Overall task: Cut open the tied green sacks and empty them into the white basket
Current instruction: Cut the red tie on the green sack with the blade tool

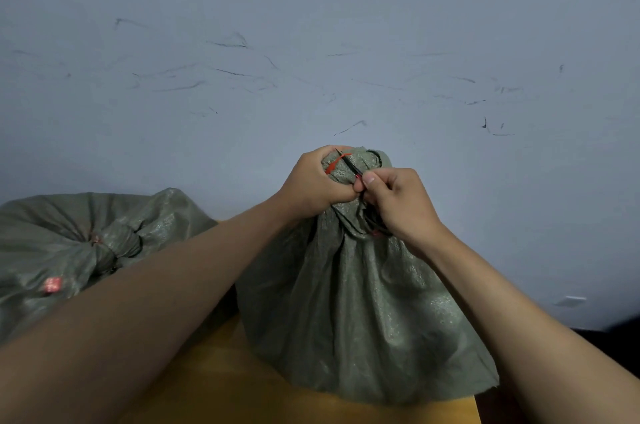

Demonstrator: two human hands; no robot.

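A tied green woven sack (360, 312) stands upright on a yellow-brown table (221, 382) in front of me. My left hand (311, 184) grips the sack's bunched neck, where a red tie (335, 162) wraps round it. My right hand (398, 205) holds small dark scissors (349, 164) whose blades point up-left and cross the red tie. A second tied green sack (86, 243) with a small red label lies on the left. The white basket is not in view.
A grey-blue wall (311, 42) with dark scuff marks stands close behind the sacks. The table's right edge (479, 406) drops to a dark floor at the lower right. A white wall outlet (571, 301) sits low on the right.
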